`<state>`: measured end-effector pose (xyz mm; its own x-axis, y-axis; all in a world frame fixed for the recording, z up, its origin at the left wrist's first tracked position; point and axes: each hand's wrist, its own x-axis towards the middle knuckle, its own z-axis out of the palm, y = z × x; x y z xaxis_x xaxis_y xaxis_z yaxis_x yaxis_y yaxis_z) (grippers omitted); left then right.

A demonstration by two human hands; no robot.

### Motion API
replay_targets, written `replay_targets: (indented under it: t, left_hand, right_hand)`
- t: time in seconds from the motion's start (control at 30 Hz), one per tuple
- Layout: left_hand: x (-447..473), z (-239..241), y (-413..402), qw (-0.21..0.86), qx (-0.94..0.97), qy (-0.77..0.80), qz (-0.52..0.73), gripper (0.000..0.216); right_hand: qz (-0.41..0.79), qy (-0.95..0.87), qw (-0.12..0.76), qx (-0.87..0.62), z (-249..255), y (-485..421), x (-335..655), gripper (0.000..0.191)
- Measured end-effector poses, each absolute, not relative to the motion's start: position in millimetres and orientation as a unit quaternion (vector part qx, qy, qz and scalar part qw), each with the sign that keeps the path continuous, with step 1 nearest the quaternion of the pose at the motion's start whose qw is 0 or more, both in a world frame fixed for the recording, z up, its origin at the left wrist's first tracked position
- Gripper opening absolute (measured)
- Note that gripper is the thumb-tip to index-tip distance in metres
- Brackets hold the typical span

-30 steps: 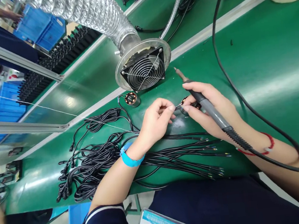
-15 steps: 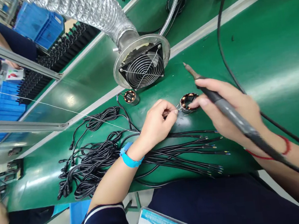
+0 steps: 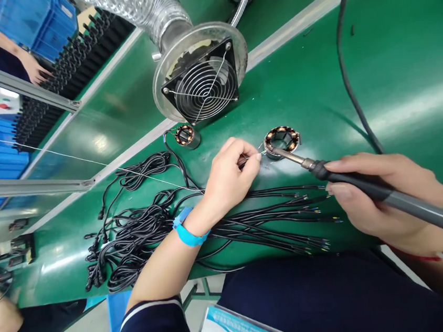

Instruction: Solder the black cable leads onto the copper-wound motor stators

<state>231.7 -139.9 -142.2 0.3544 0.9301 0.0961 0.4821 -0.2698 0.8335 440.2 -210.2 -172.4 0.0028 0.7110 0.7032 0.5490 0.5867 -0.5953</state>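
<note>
Blue bins (image 3: 38, 24): glossy moulded plastic with straight rims, past the metal rail on the far left; a row of matt black parts (image 3: 65, 58) lies beside them, another person's hand (image 3: 33, 68) at it.
Cable heap (image 3: 134, 238): rubbery black loops, tangled at left, running straight under the left forearm to stripped, coloured ends.
Thin pale wire (image 3: 106, 165): taut, slanting down to the cables near the left forearm.
Small stator (image 3: 192, 142): upright metal cylinder with copper windings, near the bench's far edge.
Fan (image 3: 206, 94): square black frame behind concentric wire rings, set in a round metal hood below crinkled foil ducting.
Left hand (image 3: 232, 170): fingers pinched together on fine wires (image 3: 263, 153) at the larger stator's left side.
Larger stator (image 3: 281, 134): short open ring of copper coils and dark teeth, flat on the bench between the hands.
Soldering iron (image 3: 366, 187): smooth dark handle, slim metal tip at the ring's near-left rim; contact cannot be told.
Right hand (image 3: 409, 180): fingers closed around the handle.
Bench (image 3: 318, 108): slick green surface, spreading wide beyond the ring toward a curved black cord (image 3: 342, 63) and the pale raised far edge.
</note>
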Motion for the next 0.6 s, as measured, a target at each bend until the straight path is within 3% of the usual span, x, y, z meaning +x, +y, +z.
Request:
replay_targets:
  t: [0.3, 0.6]
  left_hand:
    - [231.6, -143.2, -139.5, 0.335, 0.758, 0.469, 0.307, 0.014]
    - [230.1, -146.4, -138.6, 0.292, 0.783, 0.445, 0.322, 0.016]
  right_hand:
    - [0.08, -0.711, 0.536, -0.449, -170.7, -211.5, 438.4, 0.006]
    - [0.106, -0.7, 0.529, -0.468, -174.1, -216.9, 440.0, 0.013]
